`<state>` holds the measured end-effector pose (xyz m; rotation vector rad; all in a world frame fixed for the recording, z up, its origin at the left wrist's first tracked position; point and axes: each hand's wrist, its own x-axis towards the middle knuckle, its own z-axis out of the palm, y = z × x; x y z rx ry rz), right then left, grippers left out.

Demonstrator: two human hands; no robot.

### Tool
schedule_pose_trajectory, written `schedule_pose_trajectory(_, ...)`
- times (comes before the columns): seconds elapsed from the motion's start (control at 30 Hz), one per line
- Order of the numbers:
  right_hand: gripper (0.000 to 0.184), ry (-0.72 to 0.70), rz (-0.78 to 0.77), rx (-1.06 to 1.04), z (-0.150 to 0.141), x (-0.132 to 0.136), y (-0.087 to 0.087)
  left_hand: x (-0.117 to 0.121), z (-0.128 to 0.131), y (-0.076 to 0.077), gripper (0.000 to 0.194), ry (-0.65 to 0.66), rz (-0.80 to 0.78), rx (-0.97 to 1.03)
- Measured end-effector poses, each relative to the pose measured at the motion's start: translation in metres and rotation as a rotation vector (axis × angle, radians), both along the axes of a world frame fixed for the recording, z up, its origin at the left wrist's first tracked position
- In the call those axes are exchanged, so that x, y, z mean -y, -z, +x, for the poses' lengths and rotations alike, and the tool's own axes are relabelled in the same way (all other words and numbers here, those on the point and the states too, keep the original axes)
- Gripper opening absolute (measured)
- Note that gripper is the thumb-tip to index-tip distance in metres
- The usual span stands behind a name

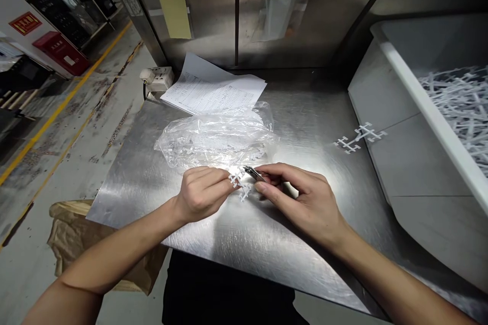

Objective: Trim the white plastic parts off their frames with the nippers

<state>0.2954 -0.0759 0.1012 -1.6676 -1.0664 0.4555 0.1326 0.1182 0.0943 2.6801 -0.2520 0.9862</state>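
Between the thumb and fingers of my left hand (202, 193) is a small branched white plastic sprue (237, 177). My right hand (305, 195) grips a metal nail clipper (254, 173), its jaws at the upper right of the sprue; whether they touch it I cannot tell. Just beyond both hands lies a clear plastic bag (217, 137) with small white pieces inside. Another white sprue (360, 137) rests apart on the right, beside the large grey bin.
The large grey bin (427, 91) on the right holds many white sprues. Printed sheets (217, 84) and a power socket (160, 78) are at the back of the metal table (305, 127). A brown paper bag (68, 233) stands on the floor at left.
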Motion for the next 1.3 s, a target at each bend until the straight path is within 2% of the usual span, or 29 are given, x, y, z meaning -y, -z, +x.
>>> schedule_pose_trajectory(0.43,0.019,-0.043,0.077,0.159,-0.002,0.002,-0.007,0.002,0.001,0.001,0.016,-0.006,0.036,0.029)
schedule_pose_trajectory(0.63,0.017,-0.036,0.076,0.169,-0.004,0.002,-0.008,0.004,0.0,0.002,0.016,0.005,0.059,0.03)
schedule_pose_trajectory(0.77,0.015,-0.012,0.037,0.1,-0.005,0.002,-0.006,0.006,0.001,0.004,0.015,0.01,0.089,0.027)
schedule_pose_trajectory(0.9,0.016,0.019,-0.052,-0.048,-0.002,-0.001,-0.001,0.008,0.002,0.007,0.006,0.012,0.078,-0.014)
schedule_pose_trajectory(1.0,0.021,0.027,-0.105,-0.128,0.003,-0.003,0.004,0.009,0.002,0.008,0.005,0.002,0.036,-0.067)
schedule_pose_trajectory(1.1,0.027,0.036,-0.14,-0.185,0.007,-0.003,0.007,0.007,0.001,0.009,0.011,-0.009,-0.015,-0.1)
schedule_pose_trajectory(1.3,0.029,0.044,-0.164,-0.231,0.008,-0.004,0.005,0.005,0.0,0.009,0.014,0.025,-0.157,-0.169)
